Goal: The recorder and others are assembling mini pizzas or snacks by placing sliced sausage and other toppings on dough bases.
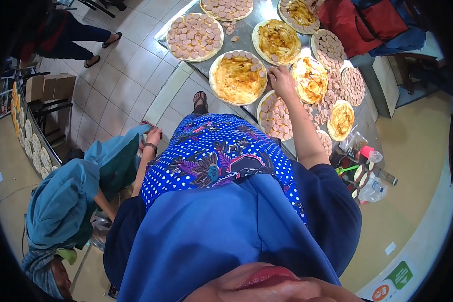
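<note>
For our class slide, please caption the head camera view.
A right hand beside a pizza partly edged with sausage slices, on a table crowded with more pizzas.

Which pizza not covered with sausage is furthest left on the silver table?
The pizza just left of the right hand, with sausage slices along only part of its rim. The other uncovered ones lie further right.

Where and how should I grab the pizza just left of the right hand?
Probably by its bare lower-left rim, from the near side, supported underneath: the pizza is flat and round, that rim seems to overhang the table, and sausage slices line the upper and right rim.
</note>
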Demonstrator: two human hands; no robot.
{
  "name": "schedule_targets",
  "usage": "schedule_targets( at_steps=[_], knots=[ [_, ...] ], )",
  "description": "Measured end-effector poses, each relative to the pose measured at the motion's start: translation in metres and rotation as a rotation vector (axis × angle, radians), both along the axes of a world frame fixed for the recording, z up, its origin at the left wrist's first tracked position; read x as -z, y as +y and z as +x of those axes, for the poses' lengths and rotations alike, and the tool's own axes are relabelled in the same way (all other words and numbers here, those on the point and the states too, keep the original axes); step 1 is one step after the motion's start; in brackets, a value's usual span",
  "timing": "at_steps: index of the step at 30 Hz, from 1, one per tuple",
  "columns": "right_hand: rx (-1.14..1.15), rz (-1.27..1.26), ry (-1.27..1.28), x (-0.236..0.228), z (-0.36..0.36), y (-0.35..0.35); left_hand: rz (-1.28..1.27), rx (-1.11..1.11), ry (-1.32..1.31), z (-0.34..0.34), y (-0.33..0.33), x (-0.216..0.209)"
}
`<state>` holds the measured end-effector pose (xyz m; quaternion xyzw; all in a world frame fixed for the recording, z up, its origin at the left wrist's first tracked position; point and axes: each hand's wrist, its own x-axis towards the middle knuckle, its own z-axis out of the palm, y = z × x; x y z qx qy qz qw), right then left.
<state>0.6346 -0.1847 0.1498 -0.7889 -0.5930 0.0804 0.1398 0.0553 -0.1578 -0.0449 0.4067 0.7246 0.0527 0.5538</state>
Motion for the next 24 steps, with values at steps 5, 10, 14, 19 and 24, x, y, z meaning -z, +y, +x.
schedule_targets(
  at_steps=[5,10,14,19,24],
  knots=[
    [0.043,0.074,0.084,-0.007,-0.007,0.000,0.006,-0.040,-0.039,0.006,0.019,-0.001],
    [0.007,0.065,0.065,0.003,-0.004,-0.002,0.048,-0.083,-0.061,0.027,0.021,-0.030],
    [0.113,0.046,0.148,0.003,-0.005,0.000,-0.046,-0.119,-0.110,0.028,0.009,-0.042],
    [0.062,0.064,0.423,-0.014,-0.025,-0.012,0.026,0.087,0.050,0.002,-0.003,-0.020],
    [-0.015,0.164,0.133,-0.017,-0.044,-0.020,-0.025,0.077,0.042,-0.001,-0.002,-0.008]
  ],
)
